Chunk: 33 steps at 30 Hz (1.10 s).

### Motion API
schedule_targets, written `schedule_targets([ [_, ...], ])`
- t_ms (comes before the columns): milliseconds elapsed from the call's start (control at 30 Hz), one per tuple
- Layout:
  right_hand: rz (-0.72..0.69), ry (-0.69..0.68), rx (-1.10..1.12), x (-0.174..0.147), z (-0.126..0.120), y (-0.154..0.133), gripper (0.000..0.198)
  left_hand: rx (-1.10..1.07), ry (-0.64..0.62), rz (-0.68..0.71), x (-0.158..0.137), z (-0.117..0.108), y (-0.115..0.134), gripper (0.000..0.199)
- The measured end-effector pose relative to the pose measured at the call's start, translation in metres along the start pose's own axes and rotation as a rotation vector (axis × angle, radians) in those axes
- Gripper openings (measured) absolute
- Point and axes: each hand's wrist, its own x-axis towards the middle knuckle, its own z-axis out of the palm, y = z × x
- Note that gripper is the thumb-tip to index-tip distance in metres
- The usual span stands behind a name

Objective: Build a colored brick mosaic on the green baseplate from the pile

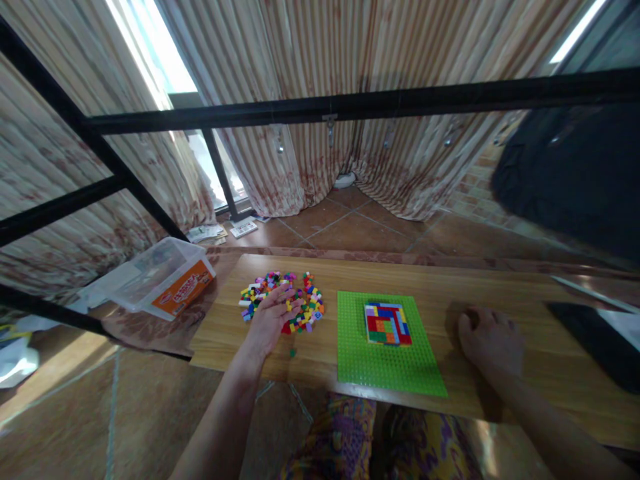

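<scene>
My left hand (273,319) reaches over a loose pile of small colourful toy bricks (311,307), its fingers spread and touching or just above them. No brick shows in its grip. A single green brick (293,353) lies apart, nearer to me. To the right is a green baseplate (390,370), carrying a low, roughly square build of toy bricks (387,325) in red, blue, white, green and orange. Beyond the plate, my right hand (493,343) rests on the tabletop with its fingers curled in. Its fingertips are partly hidden, and I see nothing in it.
Everything stands on a long wooden table (300,370). Left of it, a clear plastic box (170,277) with an orange label sits on the floor. A dark flat item (595,340) lies at the right end. A black metal rail (300,112) crosses before the curtains (310,60).
</scene>
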Motion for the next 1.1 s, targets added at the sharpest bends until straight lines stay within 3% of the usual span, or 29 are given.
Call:
schedule_targets([
  [267, -0.023, 0.008, -0.011, 0.002, 0.003, 0.003, 0.045, 0.022, -0.043, 0.015, -0.003, 0.001, -0.001, 0.045],
  [600, 0.001, -0.020, -0.018, 0.002, 0.002, 0.001, 0.045, 0.124, 0.064, 0.123, 0.000, 0.003, -0.004, 0.033],
  [933, -0.016, -0.021, -0.048, -0.001, -0.005, -0.003, 0.045, 0.406, 0.166, -0.006, 0.013, 0.017, 0.004, 0.038],
  [1100, -0.011, -0.029, -0.052, -0.002, -0.009, -0.006, 0.044, 0.473, 0.174, -0.003, 0.015, 0.018, 0.007, 0.036],
])
